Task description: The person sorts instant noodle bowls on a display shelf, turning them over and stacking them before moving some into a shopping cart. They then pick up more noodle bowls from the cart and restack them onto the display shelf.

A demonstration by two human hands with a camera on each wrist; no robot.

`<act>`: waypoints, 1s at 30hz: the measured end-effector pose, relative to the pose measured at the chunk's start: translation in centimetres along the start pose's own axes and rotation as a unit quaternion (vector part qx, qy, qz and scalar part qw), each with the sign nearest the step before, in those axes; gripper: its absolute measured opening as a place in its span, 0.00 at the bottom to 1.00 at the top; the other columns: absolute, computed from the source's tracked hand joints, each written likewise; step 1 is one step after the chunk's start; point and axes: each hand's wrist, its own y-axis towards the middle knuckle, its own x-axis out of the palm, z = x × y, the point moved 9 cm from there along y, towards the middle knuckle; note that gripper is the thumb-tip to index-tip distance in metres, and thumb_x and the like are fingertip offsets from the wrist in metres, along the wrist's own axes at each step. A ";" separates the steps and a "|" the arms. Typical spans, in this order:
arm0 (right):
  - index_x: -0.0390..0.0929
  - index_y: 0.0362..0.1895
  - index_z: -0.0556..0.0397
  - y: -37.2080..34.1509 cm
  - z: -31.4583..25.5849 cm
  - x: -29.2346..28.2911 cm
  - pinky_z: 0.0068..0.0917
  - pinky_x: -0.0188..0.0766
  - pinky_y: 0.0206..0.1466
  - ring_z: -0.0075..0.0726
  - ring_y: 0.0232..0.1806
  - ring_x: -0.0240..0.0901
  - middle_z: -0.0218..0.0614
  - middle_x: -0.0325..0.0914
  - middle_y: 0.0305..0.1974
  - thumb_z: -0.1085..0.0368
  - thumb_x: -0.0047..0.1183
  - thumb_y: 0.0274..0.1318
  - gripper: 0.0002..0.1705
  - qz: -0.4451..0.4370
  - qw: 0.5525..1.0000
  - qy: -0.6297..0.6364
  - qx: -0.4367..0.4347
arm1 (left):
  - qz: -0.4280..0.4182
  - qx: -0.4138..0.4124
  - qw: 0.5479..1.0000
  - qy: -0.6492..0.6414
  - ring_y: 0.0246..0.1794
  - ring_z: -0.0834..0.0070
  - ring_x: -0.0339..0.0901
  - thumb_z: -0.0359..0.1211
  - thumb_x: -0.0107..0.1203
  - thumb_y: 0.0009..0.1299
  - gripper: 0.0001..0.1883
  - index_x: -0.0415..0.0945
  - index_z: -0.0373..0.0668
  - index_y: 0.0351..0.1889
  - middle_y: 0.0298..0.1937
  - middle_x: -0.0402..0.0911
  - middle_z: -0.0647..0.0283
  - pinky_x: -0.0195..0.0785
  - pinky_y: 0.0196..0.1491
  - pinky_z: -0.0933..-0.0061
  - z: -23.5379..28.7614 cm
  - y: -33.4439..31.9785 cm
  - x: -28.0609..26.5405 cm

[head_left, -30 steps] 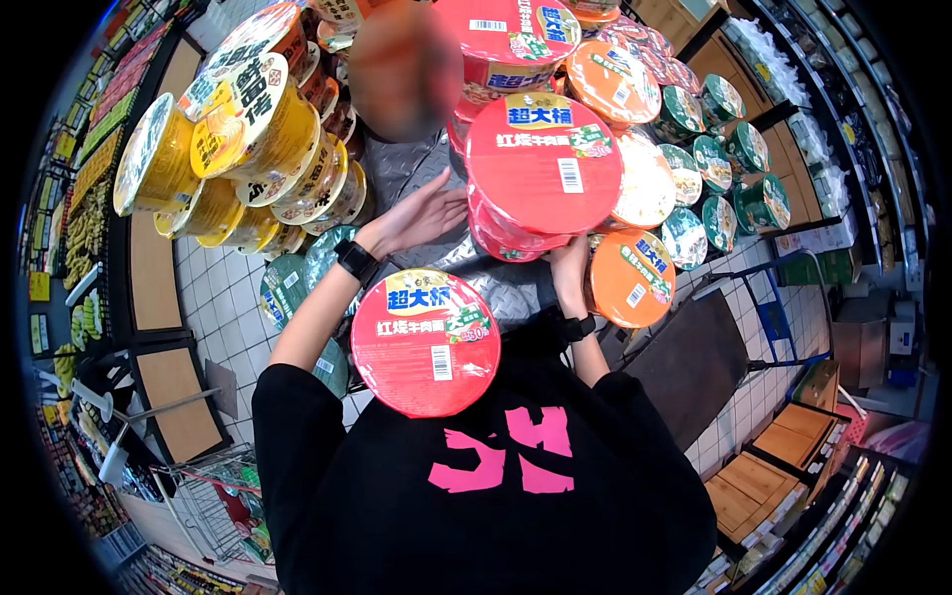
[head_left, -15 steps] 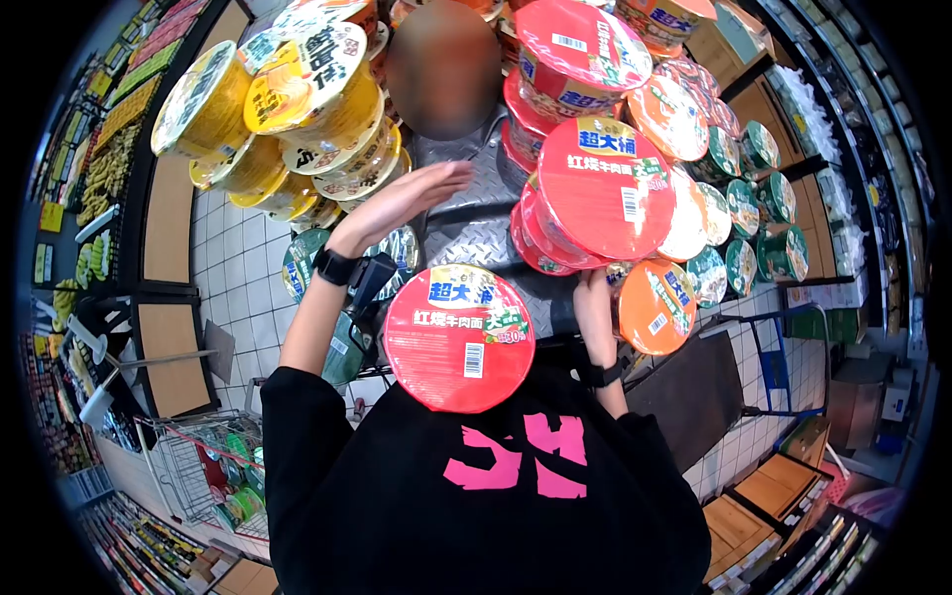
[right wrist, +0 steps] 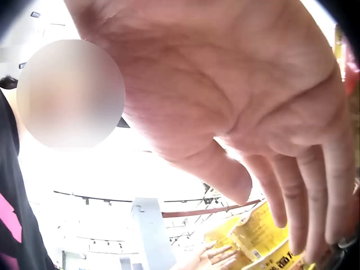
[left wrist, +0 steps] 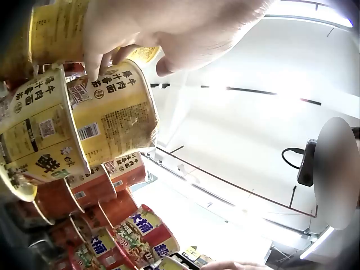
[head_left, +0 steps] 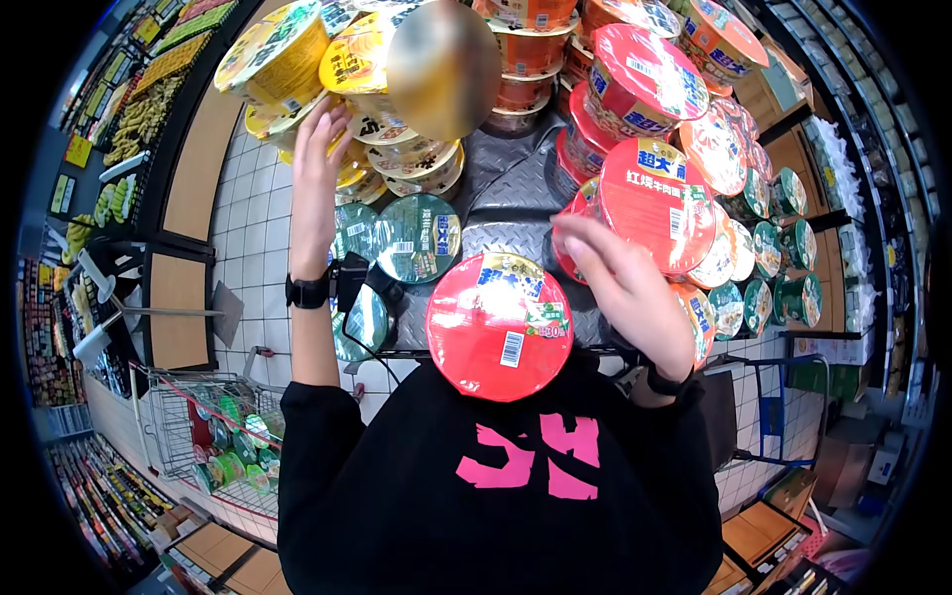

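My left hand point(head_left: 319, 178) is raised at the stack of yellow instant noodle tubs, its fingers extended and overlapping a lower yellow tub point(head_left: 268, 121) in the head view. In the left wrist view its fingertips are right at the rim of a yellow tub point(left wrist: 112, 112). The right hand point(head_left: 635, 297) holds nothing; its fingers are straight, reaching across the front of a red noodle tub point(head_left: 656, 213). In the right wrist view its palm point(right wrist: 225, 73) fills the upper part. Closest to the body stands another red tub point(head_left: 501, 342) with a shiny lid.
Green tubs point(head_left: 418, 238) stand left of the black textured platform point(head_left: 506, 188). Orange tubs point(head_left: 526, 50) are stacked at the back, with more red and green tubs to the right. A shopping cart point(head_left: 188, 426) and a blue-handled trolley point(head_left: 773, 416) flank the person. A blurred patch hides part of the yellow stack.
My left hand has moved forward and left to the yellow tubs. The right hand has come away from beside the right-hand red tub, now stretched over its front. The view has shifted left.
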 end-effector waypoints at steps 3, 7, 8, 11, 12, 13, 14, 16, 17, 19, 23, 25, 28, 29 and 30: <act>0.65 0.55 0.64 2.4 -2.5 0.4 0.36 0.69 0.45 0.55 0.44 0.75 0.56 0.76 0.39 0.63 0.44 0.62 0.21 0.014 0.996 0.028 -0.080 | 0.004 -0.031 0.999 -0.042 0.66 0.72 0.59 0.44 0.40 0.75 0.28 0.56 0.35 0.66 0.64 0.62 0.57 0.48 0.69 0.68 -1.4 1.4 0.5; 0.59 0.59 0.67 6.2 -3.6 1.5 0.34 0.63 0.58 0.54 0.58 0.67 0.60 0.69 0.53 0.59 0.47 0.61 0.29 0.051 0.988 0.062 -0.135 | -0.016 -0.056 0.992 -0.116 0.66 0.72 0.57 0.51 0.42 0.72 0.32 0.55 0.36 0.65 0.63 0.62 0.59 0.44 0.70 0.69 -2.1 2.9 1.8; 0.58 0.59 0.68 6.9 -4.2 1.9 0.34 0.60 0.61 0.55 0.59 0.64 0.61 0.67 0.54 0.59 0.47 0.60 0.30 0.051 0.988 0.029 -0.145 | -0.012 -0.062 0.991 -0.120 0.66 0.72 0.56 0.52 0.42 0.72 0.32 0.55 0.37 0.64 0.62 0.62 0.59 0.44 0.70 0.70 -2.7 3.3 1.6; 0.50 0.66 0.65 9.6 -3.6 3.6 0.32 0.52 0.67 0.50 0.67 0.54 0.59 0.57 0.63 0.48 0.48 0.60 0.41 0.033 0.988 -0.017 -0.147 | -0.035 -0.079 0.982 -0.169 0.65 0.72 0.56 0.52 0.43 0.71 0.33 0.56 0.35 0.63 0.62 0.61 0.59 0.43 0.70 0.70 -3.4 4.3 1.5; 0.49 0.65 0.67 10.5 -3.2 4.5 0.32 0.52 0.67 0.52 0.66 0.55 0.60 0.57 0.62 0.53 0.48 0.60 0.39 0.031 0.986 -0.022 -0.161 | -0.038 -0.076 0.982 -0.170 0.64 0.71 0.57 0.53 0.43 0.71 0.34 0.56 0.35 0.63 0.62 0.61 0.59 0.44 0.69 0.70 -3.2 4.5 1.6; 0.48 0.64 0.68 11.2 -3.3 5.0 0.33 0.53 0.67 0.53 0.64 0.57 0.61 0.57 0.62 0.57 0.48 0.59 0.38 0.030 0.984 -0.026 -0.174 | -0.039 -0.075 0.982 -0.171 0.64 0.71 0.57 0.53 0.43 0.71 0.34 0.56 0.35 0.63 0.62 0.61 0.59 0.44 0.69 0.70 -3.0 4.6 1.6; 0.43 0.66 0.67 11.8 -3.6 5.3 0.31 0.51 0.67 0.49 0.66 0.55 0.60 0.55 0.63 0.56 0.49 0.59 0.41 0.014 0.983 0.017 -0.183 | -0.032 -0.088 0.980 -0.175 0.63 0.71 0.57 0.53 0.44 0.70 0.35 0.56 0.35 0.63 0.61 0.62 0.59 0.44 0.69 0.70 -3.1 4.7 1.5; 0.40 0.67 0.66 13.0 -3.4 5.6 0.30 0.50 0.68 0.47 0.67 0.52 0.59 0.53 0.64 0.56 0.49 0.59 0.43 0.007 0.982 0.069 -0.174 | -0.024 -0.101 0.979 -0.178 0.63 0.71 0.58 0.54 0.44 0.70 0.35 0.56 0.35 0.63 0.61 0.63 0.59 0.44 0.69 0.70 -3.3 5.0 1.3; 0.37 0.68 0.66 14.0 -2.9 5.8 0.29 0.49 0.68 0.44 0.69 0.49 0.59 0.52 0.65 0.55 0.49 0.60 0.45 0.001 0.979 0.121 -0.164 | -0.027 -0.106 0.977 -0.183 0.63 0.71 0.58 0.54 0.45 0.69 0.35 0.57 0.34 0.63 0.60 0.64 0.59 0.45 0.68 0.70 -3.4 5.2 1.4; 0.29 0.69 0.63 16.3 -0.9 7.0 0.29 0.47 0.68 0.42 0.71 0.43 0.58 0.47 0.67 0.55 0.50 0.60 0.49 -0.020 0.966 0.185 -0.179 | -0.034 -0.111 0.976 -0.186 0.62 0.71 0.58 0.54 0.46 0.69 0.35 0.58 0.34 0.62 0.59 0.65 0.59 0.46 0.67 0.71 -3.6 5.4 1.5; 0.28 0.70 0.60 16.0 -2.4 5.9 0.31 0.48 0.68 0.43 0.70 0.44 0.55 0.46 0.68 0.54 0.50 0.60 0.50 0.009 0.948 0.210 -0.239 | -0.045 -0.124 0.976 -0.175 0.59 0.71 0.61 0.53 0.47 0.68 0.34 0.60 0.35 0.61 0.59 0.66 0.59 0.49 0.65 0.73 -3.3 5.1 2.7; 0.33 0.70 0.56 15.9 -2.3 4.9 0.32 0.49 0.68 0.41 0.68 0.48 0.51 0.51 0.66 0.54 0.50 0.61 0.46 0.032 0.925 0.287 -0.246 | -0.073 -0.115 0.974 -0.180 0.58 0.71 0.62 0.52 0.47 0.69 0.33 0.60 0.37 0.62 0.59 0.66 0.59 0.48 0.65 0.73 -3.0 4.8 3.9; 0.39 0.69 0.53 14.9 -2.0 3.4 0.32 0.54 0.65 0.38 0.65 0.54 0.49 0.56 0.63 0.53 0.49 0.62 0.42 0.104 0.926 0.268 -0.246 | -0.086 -0.133 0.969 -0.190 0.58 0.70 0.64 0.50 0.47 0.69 0.30 0.59 0.41 0.63 0.59 0.66 0.58 0.55 0.63 0.67 -3.0 3.7 5.8; 0.40 0.69 0.53 14.2 -1.8 2.6 0.32 0.56 0.64 0.38 0.65 0.55 0.50 0.57 0.63 0.53 0.49 0.62 0.42 0.137 0.919 0.274 -0.247 | -0.098 -0.138 0.966 -0.197 0.58 0.70 0.64 0.50 0.47 0.69 0.30 0.58 0.42 0.63 0.59 0.66 0.58 0.58 0.62 0.64 -3.0 3.3 6.6; 0.41 0.69 0.53 13.6 -1.6 1.9 0.32 0.58 0.63 0.38 0.63 0.57 0.50 0.58 0.62 0.52 0.49 0.62 0.41 0.163 0.922 0.261 -0.236 | -0.133 -0.147 0.958 -0.206 0.57 0.69 0.65 0.48 0.48 0.69 0.28 0.59 0.44 0.62 0.59 0.66 0.58 0.61 0.62 0.59 -2.9 2.7 7.8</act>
